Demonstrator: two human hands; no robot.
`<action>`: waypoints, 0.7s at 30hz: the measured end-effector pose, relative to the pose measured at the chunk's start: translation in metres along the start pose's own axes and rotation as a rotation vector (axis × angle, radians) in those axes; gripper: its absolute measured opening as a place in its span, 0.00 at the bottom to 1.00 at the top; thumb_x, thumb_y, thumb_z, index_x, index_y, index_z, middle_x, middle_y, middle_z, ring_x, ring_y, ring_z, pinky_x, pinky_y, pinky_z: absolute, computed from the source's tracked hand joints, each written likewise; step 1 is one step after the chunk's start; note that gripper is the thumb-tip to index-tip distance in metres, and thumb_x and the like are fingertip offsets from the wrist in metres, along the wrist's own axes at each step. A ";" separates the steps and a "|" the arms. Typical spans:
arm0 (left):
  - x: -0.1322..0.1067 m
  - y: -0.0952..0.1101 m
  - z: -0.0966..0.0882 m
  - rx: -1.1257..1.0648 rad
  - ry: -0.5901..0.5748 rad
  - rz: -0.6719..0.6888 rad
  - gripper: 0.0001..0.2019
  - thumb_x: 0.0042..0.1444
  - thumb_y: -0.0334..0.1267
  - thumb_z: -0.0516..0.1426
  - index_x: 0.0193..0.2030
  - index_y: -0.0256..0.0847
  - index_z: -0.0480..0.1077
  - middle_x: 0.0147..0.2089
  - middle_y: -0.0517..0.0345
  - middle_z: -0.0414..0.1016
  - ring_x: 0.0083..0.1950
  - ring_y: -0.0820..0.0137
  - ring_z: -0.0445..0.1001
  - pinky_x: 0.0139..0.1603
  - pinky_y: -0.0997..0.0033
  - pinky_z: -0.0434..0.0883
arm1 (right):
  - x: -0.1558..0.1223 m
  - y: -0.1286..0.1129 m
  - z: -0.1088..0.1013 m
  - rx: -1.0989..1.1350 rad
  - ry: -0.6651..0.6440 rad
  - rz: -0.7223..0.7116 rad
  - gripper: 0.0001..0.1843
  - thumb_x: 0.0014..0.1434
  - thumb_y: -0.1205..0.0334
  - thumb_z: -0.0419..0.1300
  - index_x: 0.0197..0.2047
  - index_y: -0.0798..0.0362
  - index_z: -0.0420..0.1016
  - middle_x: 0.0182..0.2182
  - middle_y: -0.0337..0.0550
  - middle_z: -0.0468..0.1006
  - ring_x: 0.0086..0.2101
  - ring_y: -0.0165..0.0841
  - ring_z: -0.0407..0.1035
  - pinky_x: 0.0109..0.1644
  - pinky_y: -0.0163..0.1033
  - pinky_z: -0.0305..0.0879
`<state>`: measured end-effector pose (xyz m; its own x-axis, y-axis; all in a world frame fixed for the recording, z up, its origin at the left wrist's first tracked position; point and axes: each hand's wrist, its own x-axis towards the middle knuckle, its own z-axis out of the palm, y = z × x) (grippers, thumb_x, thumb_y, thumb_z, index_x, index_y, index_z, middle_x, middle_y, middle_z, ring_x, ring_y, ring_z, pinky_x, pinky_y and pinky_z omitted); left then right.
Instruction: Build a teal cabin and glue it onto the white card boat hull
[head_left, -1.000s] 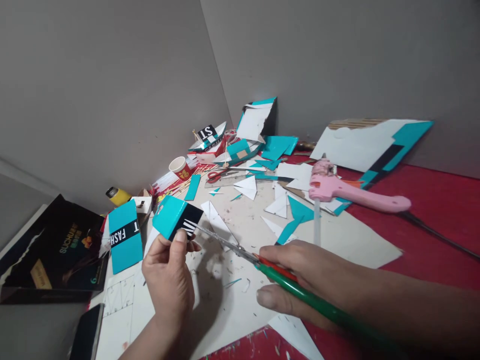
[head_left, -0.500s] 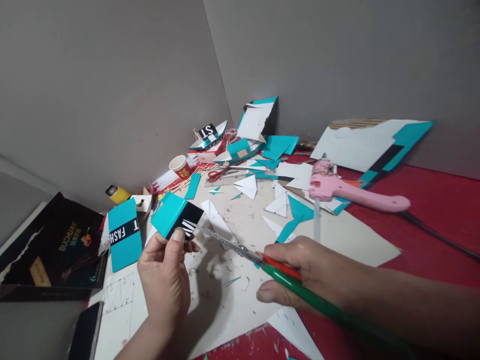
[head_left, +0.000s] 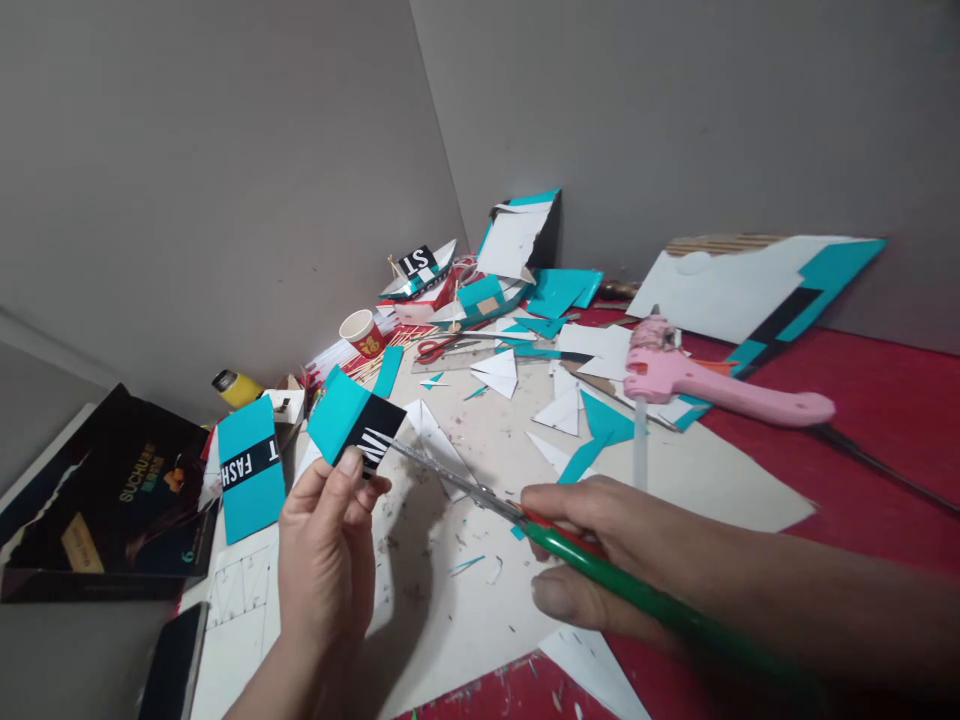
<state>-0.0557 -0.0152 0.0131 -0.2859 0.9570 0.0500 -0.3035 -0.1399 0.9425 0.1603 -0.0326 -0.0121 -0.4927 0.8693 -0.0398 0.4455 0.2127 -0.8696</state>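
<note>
A folded piece of teal and black printed cardboard (head_left: 341, 408) is pinched between the thumb and fingers of my left hand (head_left: 330, 540), held up over the white board. My right hand (head_left: 600, 550) grips the scissors (head_left: 585, 563), which have one green and one orange-red handle. Their blades point left, with the tips at the black right edge of the cardboard piece; I cannot tell whether they touch it. Part of the handles is hidden behind my right fingers.
A pink glue gun (head_left: 720, 385) stands at the right with its cord. White and teal offcuts lie across the white board (head_left: 480, 630). Further back are a paper cup (head_left: 361, 335), red-handled scissors (head_left: 435, 348) and small model boats (head_left: 420, 270). A black box (head_left: 112, 490) is at left.
The scissor handles have come closer together as my right fingers closed. The cardboard piece has tilted slightly in my left hand, showing more of its black part.
</note>
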 end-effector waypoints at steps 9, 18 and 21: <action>0.000 0.007 -0.001 -0.045 0.004 0.036 0.04 0.49 0.32 0.67 0.30 0.37 0.76 0.31 0.62 0.78 0.30 0.79 0.74 0.31 0.81 0.75 | 0.003 0.007 0.001 -0.177 -0.089 0.012 0.19 0.56 0.41 0.57 0.36 0.50 0.67 0.28 0.41 0.74 0.25 0.34 0.65 0.26 0.36 0.54; -0.001 -0.002 0.002 0.002 0.005 0.041 0.05 0.47 0.33 0.68 0.30 0.39 0.77 0.32 0.61 0.80 0.29 0.79 0.74 0.33 0.80 0.76 | 0.006 0.017 0.011 -0.242 -0.034 0.002 0.19 0.55 0.41 0.57 0.31 0.49 0.62 0.24 0.38 0.72 0.22 0.31 0.57 0.26 0.36 0.50; -0.002 -0.003 0.001 0.030 0.017 0.069 0.05 0.46 0.33 0.69 0.30 0.39 0.78 0.32 0.61 0.80 0.30 0.79 0.74 0.33 0.80 0.75 | 0.005 0.021 0.013 -0.243 -0.003 -0.007 0.17 0.55 0.44 0.59 0.31 0.48 0.62 0.23 0.37 0.71 0.22 0.30 0.57 0.26 0.36 0.50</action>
<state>-0.0533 -0.0162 0.0102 -0.3204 0.9409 0.1101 -0.2551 -0.1976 0.9465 0.1571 -0.0294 -0.0373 -0.4982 0.8663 -0.0357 0.6084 0.3199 -0.7263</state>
